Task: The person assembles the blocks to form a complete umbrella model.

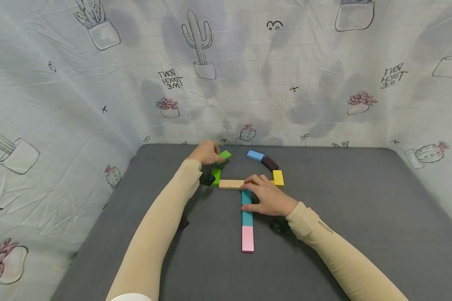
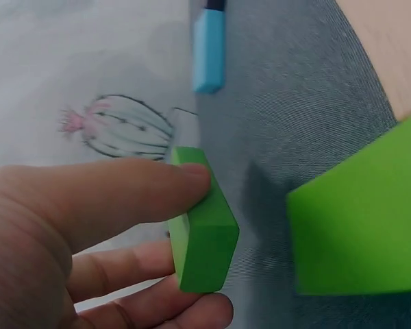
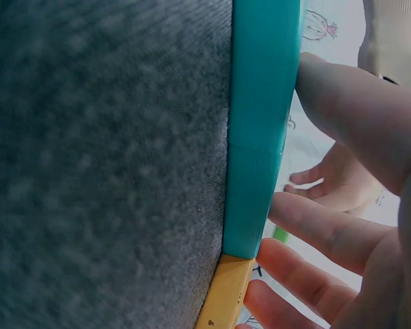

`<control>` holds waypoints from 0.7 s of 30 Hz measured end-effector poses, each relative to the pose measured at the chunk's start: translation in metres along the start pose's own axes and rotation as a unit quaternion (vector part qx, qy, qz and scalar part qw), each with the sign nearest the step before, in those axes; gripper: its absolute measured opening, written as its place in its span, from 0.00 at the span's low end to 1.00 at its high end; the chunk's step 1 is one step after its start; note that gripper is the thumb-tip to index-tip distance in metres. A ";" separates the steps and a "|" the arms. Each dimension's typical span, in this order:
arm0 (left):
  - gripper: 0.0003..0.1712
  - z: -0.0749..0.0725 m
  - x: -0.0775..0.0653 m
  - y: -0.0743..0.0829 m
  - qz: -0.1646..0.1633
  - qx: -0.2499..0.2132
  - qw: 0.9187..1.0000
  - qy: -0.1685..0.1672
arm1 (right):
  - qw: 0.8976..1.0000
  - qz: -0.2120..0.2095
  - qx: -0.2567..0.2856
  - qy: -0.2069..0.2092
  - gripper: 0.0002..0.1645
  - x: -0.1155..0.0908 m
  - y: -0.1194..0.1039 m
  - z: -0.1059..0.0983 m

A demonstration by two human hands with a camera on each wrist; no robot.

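My left hand [image 1: 205, 152] pinches a green block [image 2: 212, 233] between thumb and fingers, near the far end of the table. Close by, a second green block [image 1: 216, 177] stands at the left end of a plain wooden block [image 1: 231, 184]. My right hand [image 1: 269, 196] rests over a column of two teal blocks [image 1: 247, 218], its fingers spread and loosely bent. In the right wrist view, thumb and fingertips lie along the edge of the teal blocks and at the wooden block. A pink block [image 1: 247, 239] continues the column at the near end.
A yellow block [image 1: 278, 178] stands at the right end of the crossbar. From it a dark brown block [image 1: 270, 163] and a blue block [image 1: 255, 156] curve up and left. Another dark piece [image 1: 183, 223] lies beside the left forearm. A cactus-print cloth [image 1: 226, 104] hangs behind the grey table.
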State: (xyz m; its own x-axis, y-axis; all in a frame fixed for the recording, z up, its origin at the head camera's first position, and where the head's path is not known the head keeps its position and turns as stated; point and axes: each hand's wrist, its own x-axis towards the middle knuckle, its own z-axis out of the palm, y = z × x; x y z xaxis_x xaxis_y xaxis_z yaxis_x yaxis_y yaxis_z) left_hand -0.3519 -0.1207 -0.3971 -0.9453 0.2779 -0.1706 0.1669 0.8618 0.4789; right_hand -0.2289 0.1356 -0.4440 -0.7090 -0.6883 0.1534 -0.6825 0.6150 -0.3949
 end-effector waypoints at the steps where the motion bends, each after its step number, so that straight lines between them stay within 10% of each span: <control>1: 0.21 0.002 0.003 0.000 -0.001 0.002 1.000 -0.001 | 1.000 0.000 0.000 0.001 0.34 0.000 0.000 0.000; 21: 0.29 0.024 0.023 -0.009 -0.015 0.045 0.998 -0.028 | 1.000 -0.001 -0.002 -0.001 0.34 0.001 0.003 0.001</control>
State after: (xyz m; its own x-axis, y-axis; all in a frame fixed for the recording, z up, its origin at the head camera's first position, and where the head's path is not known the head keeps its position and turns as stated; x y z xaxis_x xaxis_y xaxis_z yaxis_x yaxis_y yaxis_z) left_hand -0.3679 -0.1119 -0.4262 -0.9334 0.2724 -0.2337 0.1650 0.9040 0.3944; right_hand -0.2318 0.1361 -0.4462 -0.7067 -0.6906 0.1534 -0.6853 0.6143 -0.3912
